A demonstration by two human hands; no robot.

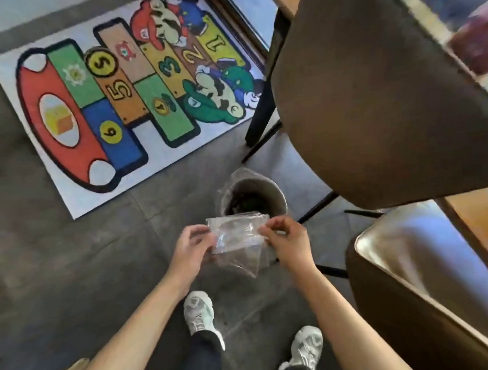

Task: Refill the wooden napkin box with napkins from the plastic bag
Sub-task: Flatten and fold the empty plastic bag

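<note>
Plastic bag (pixel 237 233), clear and seemingly empty, sits mid-frame, pinched by the left hand (pixel 192 244) and right hand (pixel 286 240) above a lined waste bin (pixel 253 195); release it squarely over the opening, fingers letting go together; no napkin box is visible; bag contents are hard to make out.

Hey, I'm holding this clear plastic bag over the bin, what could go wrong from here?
The clear plastic bag, pinched by the left hand and right hand, hangs just short of the lined round waste bin; light film may drift and land on the grey tiled floor. Any napkins left inside would be thrown away.
</note>
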